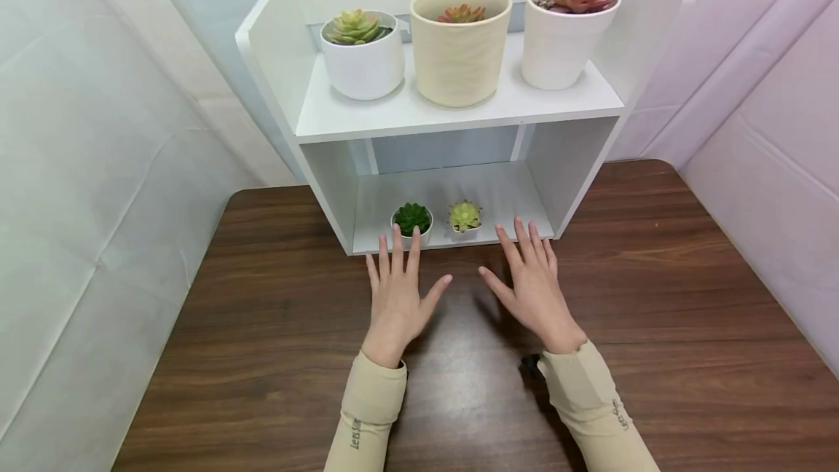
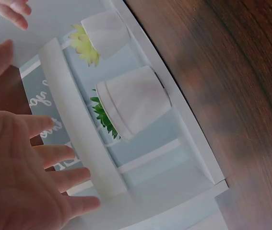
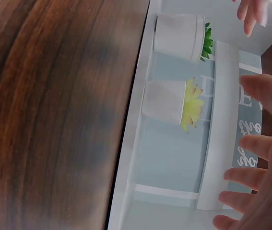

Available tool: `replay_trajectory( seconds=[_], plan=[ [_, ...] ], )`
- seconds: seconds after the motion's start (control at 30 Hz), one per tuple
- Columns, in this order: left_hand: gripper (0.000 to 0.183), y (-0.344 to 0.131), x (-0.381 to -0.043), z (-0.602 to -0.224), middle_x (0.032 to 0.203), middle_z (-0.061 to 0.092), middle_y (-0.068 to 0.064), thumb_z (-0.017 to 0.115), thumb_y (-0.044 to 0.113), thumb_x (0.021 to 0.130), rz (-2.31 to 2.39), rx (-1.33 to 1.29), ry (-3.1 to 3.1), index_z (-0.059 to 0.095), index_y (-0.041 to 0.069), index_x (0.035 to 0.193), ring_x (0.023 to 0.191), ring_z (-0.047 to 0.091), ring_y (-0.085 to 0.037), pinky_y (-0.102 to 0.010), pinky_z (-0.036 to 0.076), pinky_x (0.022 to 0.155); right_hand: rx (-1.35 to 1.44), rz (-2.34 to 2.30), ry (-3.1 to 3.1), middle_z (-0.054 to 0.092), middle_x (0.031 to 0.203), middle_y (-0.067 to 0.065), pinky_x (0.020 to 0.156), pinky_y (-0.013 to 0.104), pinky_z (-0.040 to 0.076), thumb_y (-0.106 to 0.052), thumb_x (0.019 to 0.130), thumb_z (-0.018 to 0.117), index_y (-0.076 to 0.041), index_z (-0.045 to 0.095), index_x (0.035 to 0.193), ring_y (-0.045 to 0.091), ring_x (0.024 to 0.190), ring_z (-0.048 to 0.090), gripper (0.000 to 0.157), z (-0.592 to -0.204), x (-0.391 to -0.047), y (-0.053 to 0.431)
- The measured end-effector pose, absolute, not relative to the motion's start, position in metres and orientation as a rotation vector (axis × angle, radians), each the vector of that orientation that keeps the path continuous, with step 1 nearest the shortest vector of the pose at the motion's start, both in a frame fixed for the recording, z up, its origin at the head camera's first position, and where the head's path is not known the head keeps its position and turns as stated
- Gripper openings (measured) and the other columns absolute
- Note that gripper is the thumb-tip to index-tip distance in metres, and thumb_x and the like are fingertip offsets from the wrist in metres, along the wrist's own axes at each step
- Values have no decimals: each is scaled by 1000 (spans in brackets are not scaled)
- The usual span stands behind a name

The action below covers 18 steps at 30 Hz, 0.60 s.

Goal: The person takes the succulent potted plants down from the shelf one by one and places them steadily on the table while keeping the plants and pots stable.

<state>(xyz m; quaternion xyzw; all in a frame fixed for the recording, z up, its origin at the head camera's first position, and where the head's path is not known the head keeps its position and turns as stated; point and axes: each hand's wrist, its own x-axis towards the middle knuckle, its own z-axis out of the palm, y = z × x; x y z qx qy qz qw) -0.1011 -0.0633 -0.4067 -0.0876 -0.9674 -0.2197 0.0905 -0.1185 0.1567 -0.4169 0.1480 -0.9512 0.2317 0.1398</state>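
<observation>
My left hand (image 1: pixel 396 304) hovers palm down over the table with its fingers spread, holding nothing. Its fingertips overlap a small dark green succulent (image 1: pixel 412 218) in a white pot (image 2: pixel 135 101) in the head view. To the right, my right hand (image 1: pixel 536 297) is likewise spread and holds nothing, its fingertips close to the shelf's front edge. A yellow-green succulent (image 1: pixel 465 215) in a small white pot (image 3: pixel 163 100) stands between the two hands' fingertips, on the lower level of the white shelf (image 1: pixel 511 188).
On the upper level stand a white pot (image 1: pixel 364 68) with a pale green succulent, a cream pot (image 1: pixel 459 57) with an orange-red one, and a white pot (image 1: pixel 565 46) with a red one. The shelf rests at the back of a brown wooden table (image 1: pixel 262 326).
</observation>
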Motion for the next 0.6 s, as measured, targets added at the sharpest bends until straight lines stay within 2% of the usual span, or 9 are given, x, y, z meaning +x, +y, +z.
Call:
replay_trajectory(
  seconds=[0.17, 0.33, 0.47, 0.6],
  plan=[
    [79, -68, -104, -404, 159, 11, -22, 56, 43, 95, -631, -295, -2843, 15, 10, 155, 146, 13, -38, -58, 15, 115, 455, 652, -2733, 29, 150, 30, 111, 62, 16, -32, 90, 66, -5, 36, 147, 44, 142, 21, 70, -417, -118, 157],
    [76, -74, -108, -401, 155, 20, -25, 57, 36, 96, -640, -300, -2766, 19, 4, 153, 144, 22, -37, -53, 21, 115, 510, 623, -2688, 52, 134, 26, 110, 58, 21, -27, 90, 67, 0, 50, 136, 41, 132, 40, 56, -416, -118, 155],
    [70, -80, -110, -399, 150, 32, -25, 59, 28, 95, -659, -255, -2633, 25, 0, 150, 139, 32, -36, -50, 28, 113, 568, 641, -2659, 61, 122, 22, 107, 54, 31, -23, 90, 66, 2, 57, 128, 38, 119, 53, 45, -413, -119, 152],
    [57, -85, -114, -397, 140, 45, -22, 61, 18, 92, -733, -160, -2470, 39, -1, 141, 128, 46, -35, -48, 40, 104, 587, 688, -2658, 63, 118, 21, 97, 51, 43, -22, 91, 64, 1, 57, 128, 37, 111, 58, 44, -411, -119, 149]
  ],
)
